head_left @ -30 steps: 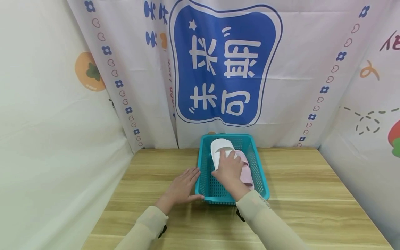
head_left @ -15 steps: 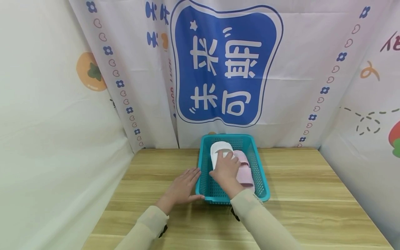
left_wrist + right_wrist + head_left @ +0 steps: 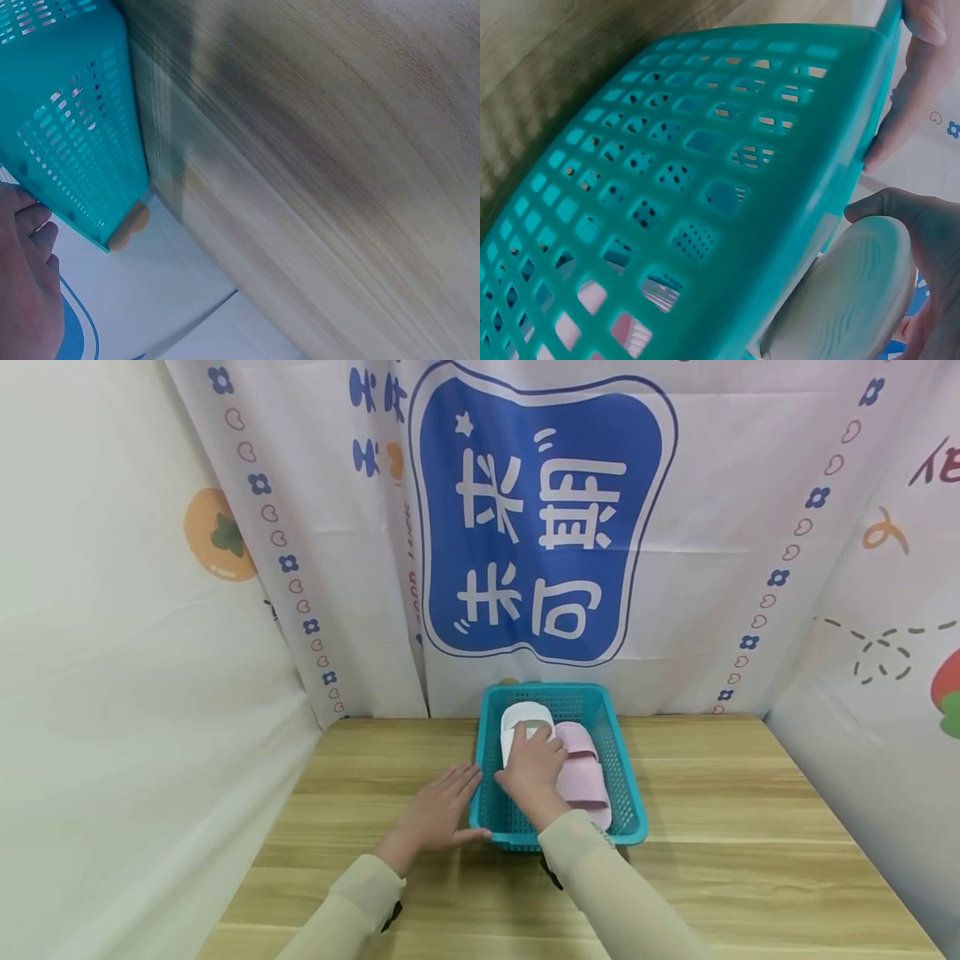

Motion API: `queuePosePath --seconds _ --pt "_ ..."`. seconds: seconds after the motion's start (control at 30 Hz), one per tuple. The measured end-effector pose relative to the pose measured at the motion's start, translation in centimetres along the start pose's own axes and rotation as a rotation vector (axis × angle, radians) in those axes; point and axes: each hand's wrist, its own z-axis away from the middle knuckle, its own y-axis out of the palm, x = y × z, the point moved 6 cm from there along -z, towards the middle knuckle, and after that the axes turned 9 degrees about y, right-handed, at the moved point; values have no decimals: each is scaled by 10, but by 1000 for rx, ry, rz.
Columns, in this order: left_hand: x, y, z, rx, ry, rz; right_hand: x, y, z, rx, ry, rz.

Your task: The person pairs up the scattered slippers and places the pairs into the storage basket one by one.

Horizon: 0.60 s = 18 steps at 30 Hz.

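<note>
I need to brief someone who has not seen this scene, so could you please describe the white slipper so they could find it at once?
On the wooden table stands a teal basket against the printed backdrop. Two slippers lie inside; the white slipper is on the left, under the right hand. Its neighbour, the pink slipper, is ribbed, while this one is plain white.

The basket [image 3: 558, 768] is sitting on the table [image 3: 750, 827], at its far edge, against the backdrop [image 3: 540, 527]. Two slippers are lying side by side in the basket: the left slipper [image 3: 517, 727] and, touching it, the right slipper [image 3: 581, 768]. The right hand [image 3: 532, 768] is resting on the left slipper. The left hand [image 3: 435, 814] is lying on the table, touching the basket's left wall.
</note>
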Motion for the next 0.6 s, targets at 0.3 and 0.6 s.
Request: queuePosePath --seconds 0.3,0.6 --pt "0 2 0 -3 -4 -13 -1 8 -2 23 16 0" --pt "0 0 0 -5 -3 -15 0 13 -2 37 33 4"
